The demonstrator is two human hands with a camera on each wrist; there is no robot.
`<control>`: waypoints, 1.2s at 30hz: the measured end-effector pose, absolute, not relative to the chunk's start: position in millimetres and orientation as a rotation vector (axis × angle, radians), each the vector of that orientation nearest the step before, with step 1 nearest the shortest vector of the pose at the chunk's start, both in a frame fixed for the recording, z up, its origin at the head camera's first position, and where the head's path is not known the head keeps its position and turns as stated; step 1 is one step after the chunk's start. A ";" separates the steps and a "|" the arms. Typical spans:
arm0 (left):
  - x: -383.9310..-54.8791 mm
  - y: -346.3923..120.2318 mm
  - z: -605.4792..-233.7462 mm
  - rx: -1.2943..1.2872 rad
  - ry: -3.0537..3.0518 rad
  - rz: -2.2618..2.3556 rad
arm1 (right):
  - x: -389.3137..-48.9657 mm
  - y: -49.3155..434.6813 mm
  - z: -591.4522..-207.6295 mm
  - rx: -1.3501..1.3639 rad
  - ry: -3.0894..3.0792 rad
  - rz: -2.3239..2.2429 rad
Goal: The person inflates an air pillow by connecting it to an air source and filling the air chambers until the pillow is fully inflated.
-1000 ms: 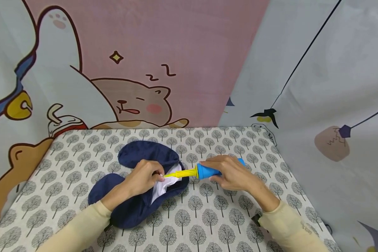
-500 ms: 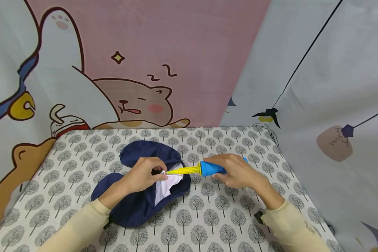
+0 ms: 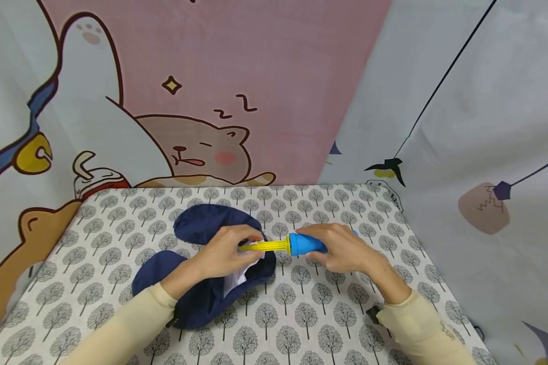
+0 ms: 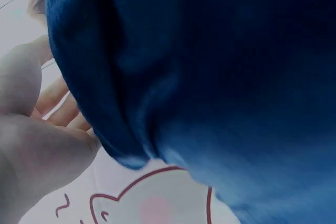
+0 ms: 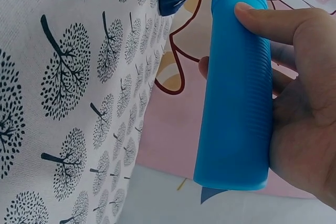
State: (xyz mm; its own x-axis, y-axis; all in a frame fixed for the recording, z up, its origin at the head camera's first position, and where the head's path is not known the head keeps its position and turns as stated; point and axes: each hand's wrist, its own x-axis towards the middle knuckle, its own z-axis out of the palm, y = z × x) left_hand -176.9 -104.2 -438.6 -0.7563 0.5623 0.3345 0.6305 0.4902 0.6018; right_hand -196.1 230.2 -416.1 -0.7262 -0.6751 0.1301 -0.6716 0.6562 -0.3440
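A navy U-shaped neck pillow (image 3: 201, 299) lies limp on the tabletop in the head view, its opening showing a white liner (image 3: 234, 281). My right hand (image 3: 340, 248) grips the blue barrel of a hand air pump (image 3: 303, 244), thumb along its side in the right wrist view. The pump's yellow shaft (image 3: 274, 246) points left, over the pillow's opening. My left hand (image 3: 226, 251) curls its fingers and thumb round the tapered nozzle end, against the white liner; the nozzle tip is hidden. Navy fabric (image 4: 210, 77) fills most of the left wrist view.
The table is covered with a tree-print cloth (image 3: 301, 314). A pink and grey cartoon-printed curtain (image 3: 278, 101) hangs behind it, with a pale curtain (image 3: 466, 126) along the right side. A small black object (image 3: 373, 314) shows beside my right sleeve.
My left hand has moved right from pinching the white liner by the nozzle tip to closing farther along the yellow nozzle. My right hand and the pump have shifted only slightly.
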 end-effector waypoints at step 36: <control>-196.1 -90.8 -426.8 -1.031 -2.718 -1.193 | -211.8 287.1 -400.1 -0.996 2.779 -0.583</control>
State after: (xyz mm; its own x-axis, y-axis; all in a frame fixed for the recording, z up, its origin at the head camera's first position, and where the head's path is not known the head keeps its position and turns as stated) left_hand -196.1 -90.8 -426.8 -0.7847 0.5680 0.2481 0.5671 0.4963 0.6573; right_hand -211.8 287.1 -400.1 -0.7732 -0.6341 0.0059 -0.5830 0.7071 -0.4001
